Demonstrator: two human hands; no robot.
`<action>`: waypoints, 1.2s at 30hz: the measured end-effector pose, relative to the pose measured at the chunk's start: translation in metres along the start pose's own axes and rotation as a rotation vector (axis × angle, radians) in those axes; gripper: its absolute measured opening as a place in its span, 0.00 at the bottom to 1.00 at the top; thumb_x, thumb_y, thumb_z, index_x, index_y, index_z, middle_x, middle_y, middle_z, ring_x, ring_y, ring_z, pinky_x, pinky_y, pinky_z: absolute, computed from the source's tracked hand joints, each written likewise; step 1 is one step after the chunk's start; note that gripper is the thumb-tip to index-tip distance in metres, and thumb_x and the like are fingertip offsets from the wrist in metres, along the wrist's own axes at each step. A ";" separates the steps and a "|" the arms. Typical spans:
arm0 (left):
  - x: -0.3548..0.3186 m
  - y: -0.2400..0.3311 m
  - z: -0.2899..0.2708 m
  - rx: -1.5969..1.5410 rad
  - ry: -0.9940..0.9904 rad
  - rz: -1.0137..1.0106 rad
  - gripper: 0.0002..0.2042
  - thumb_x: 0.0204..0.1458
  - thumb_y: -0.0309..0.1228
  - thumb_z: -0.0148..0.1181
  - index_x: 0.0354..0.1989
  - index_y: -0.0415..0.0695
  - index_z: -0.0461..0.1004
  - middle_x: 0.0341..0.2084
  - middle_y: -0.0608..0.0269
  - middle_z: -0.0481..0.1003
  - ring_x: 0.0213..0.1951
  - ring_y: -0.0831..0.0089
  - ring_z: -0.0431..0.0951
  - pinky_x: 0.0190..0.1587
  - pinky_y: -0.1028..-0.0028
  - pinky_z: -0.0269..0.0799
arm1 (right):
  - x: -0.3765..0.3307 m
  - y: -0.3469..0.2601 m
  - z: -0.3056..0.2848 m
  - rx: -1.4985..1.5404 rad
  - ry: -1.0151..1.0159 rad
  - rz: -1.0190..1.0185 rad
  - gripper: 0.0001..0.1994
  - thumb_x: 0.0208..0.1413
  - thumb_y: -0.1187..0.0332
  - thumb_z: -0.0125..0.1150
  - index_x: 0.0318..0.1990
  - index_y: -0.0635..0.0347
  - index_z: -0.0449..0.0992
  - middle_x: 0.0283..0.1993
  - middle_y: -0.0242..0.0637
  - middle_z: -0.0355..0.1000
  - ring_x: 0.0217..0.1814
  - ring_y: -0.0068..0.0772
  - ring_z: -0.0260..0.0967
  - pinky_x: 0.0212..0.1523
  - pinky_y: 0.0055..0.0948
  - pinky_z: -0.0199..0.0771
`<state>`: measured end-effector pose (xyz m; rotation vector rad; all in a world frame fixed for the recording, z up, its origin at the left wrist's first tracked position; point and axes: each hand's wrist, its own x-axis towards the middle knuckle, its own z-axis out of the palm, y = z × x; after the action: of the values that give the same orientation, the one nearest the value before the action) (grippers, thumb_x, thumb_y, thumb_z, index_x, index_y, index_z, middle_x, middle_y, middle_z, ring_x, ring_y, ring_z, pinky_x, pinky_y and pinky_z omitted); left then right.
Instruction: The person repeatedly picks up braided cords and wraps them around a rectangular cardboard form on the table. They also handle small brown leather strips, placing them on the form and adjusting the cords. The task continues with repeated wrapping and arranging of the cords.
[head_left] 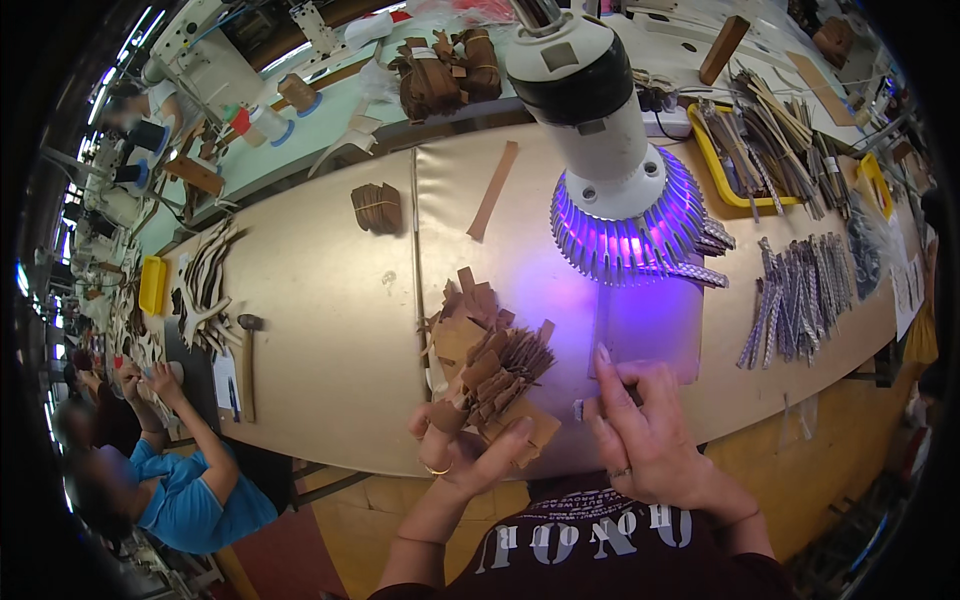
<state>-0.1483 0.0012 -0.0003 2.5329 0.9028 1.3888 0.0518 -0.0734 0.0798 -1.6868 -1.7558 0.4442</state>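
My left hand [458, 447] is closed around the lower part of a loose stack of brown leather pieces [500, 375]. The stack fans out above the fingers, and some flat tan pieces stick out at its sides. My right hand [650, 432] is near the lower edge of a flat board [650, 335] lit violet by the lamp. Its index finger is stretched out toward the board and stands apart from the thumb, while the other fingers are partly curled. A small pale scrap [579, 409] shows at the thumb tip; whether the thumb touches it is unclear.
A violet-lit lamp [625, 215] hangs low over the board. Braided strips [800, 300] lie at the right, near a yellow tray [735, 180]. Farther back are a tied brown bundle [377, 208] and a brown strip [493, 190]. A hammer [248, 370] and a co-worker in blue [205, 495] are left.
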 end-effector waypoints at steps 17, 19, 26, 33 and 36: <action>0.014 -0.016 -0.010 0.025 -0.124 0.134 0.18 0.45 0.31 0.70 0.45 0.64 0.73 0.60 0.55 0.50 0.58 0.48 0.67 0.55 0.56 0.65 | 0.010 -0.005 -0.026 1.209 -0.289 0.594 0.30 0.57 0.76 0.62 0.64 0.62 0.54 0.31 0.30 0.67 0.36 0.17 0.67 0.42 0.21 0.68; 0.014 -0.014 -0.010 0.038 -0.141 0.125 0.18 0.46 0.31 0.70 0.45 0.65 0.73 0.59 0.55 0.51 0.57 0.49 0.68 0.55 0.57 0.64 | 0.010 -0.005 -0.025 1.220 -0.289 0.601 0.30 0.57 0.76 0.62 0.64 0.61 0.54 0.31 0.29 0.67 0.35 0.17 0.67 0.41 0.20 0.67; 0.015 -0.007 -0.008 0.027 -0.205 0.072 0.19 0.47 0.32 0.69 0.46 0.67 0.73 0.57 0.57 0.52 0.54 0.52 0.70 0.53 0.61 0.62 | 0.010 -0.005 -0.022 1.237 -0.282 0.594 0.29 0.57 0.76 0.62 0.63 0.60 0.55 0.30 0.30 0.67 0.34 0.16 0.66 0.39 0.19 0.66; 0.014 -0.005 -0.009 0.024 -0.224 0.056 0.20 0.48 0.33 0.69 0.47 0.70 0.73 0.55 0.60 0.54 0.52 0.55 0.73 0.51 0.64 0.60 | 0.010 -0.007 -0.022 1.226 -0.283 0.605 0.29 0.56 0.76 0.62 0.62 0.59 0.55 0.29 0.29 0.67 0.34 0.16 0.66 0.39 0.19 0.66; 0.012 -0.004 -0.010 0.020 -0.232 0.054 0.20 0.48 0.33 0.69 0.48 0.71 0.73 0.54 0.61 0.54 0.51 0.57 0.74 0.50 0.66 0.60 | 0.010 -0.008 -0.022 1.221 -0.277 0.591 0.29 0.56 0.77 0.62 0.62 0.59 0.55 0.29 0.29 0.67 0.33 0.16 0.66 0.39 0.20 0.66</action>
<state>-0.1530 0.0099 0.0124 2.6795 0.8155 1.0732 0.0607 -0.0683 0.1029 -1.1518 -0.6997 1.6548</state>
